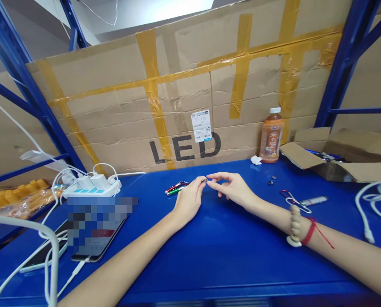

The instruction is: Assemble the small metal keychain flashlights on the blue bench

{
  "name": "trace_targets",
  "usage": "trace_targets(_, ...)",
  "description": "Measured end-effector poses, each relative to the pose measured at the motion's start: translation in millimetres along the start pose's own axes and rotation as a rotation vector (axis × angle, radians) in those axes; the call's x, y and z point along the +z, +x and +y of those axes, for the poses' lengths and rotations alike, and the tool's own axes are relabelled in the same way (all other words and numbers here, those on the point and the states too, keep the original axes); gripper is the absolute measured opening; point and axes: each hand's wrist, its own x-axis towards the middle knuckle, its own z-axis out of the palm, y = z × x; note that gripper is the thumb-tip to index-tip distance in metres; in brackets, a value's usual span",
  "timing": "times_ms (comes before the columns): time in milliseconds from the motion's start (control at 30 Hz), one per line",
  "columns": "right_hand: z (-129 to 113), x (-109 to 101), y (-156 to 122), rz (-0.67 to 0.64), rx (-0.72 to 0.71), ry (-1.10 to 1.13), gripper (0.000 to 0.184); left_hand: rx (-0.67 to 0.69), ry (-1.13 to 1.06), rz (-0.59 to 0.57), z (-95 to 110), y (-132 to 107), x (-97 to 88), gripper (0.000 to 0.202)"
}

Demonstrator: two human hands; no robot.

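Near the middle of the blue tabletop, my left hand (190,199) pinches a small dark metal piece (205,181) at its fingertips. It may be a ring or clasp, but it is too small to name surely. From the right, my right hand (237,187) brings thumb and forefinger together at the same piece, its other fingers curled below. Just beyond my left hand lie a red slim metal tube (174,187) and a green one (176,191), partly covered by the hand.
Right of my hands lie carabiners (294,202) and a silver tube (315,200). An orange drink bottle (271,138), crumpled tissue (256,160) and open cardboard box (324,164) stand behind. At left are a power strip (94,187), phone (103,238) and white cables (52,251).
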Motion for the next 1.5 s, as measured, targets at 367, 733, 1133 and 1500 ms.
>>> trace_targets(367,7,-3,1,-0.036,-0.148,-0.060,0.038,0.051,-0.029,-0.014,-2,-1,1.6,0.028)
trace_targets(733,6,-14,5,-0.158,-0.357,-0.165,0.034,0.141,-0.037,-0.039,-5,-1,3.0,0.026)
trace_targets(1133,-1,-23,7,-0.270,-0.329,-0.161,0.033,0.235,-0.050,-0.077,-8,-1,3.9,0.025)
trace_targets(1500,-2,-21,4,-0.263,-0.292,-0.196,0.035,0.298,0.017,-0.063,-7,-3,2.0,0.026)
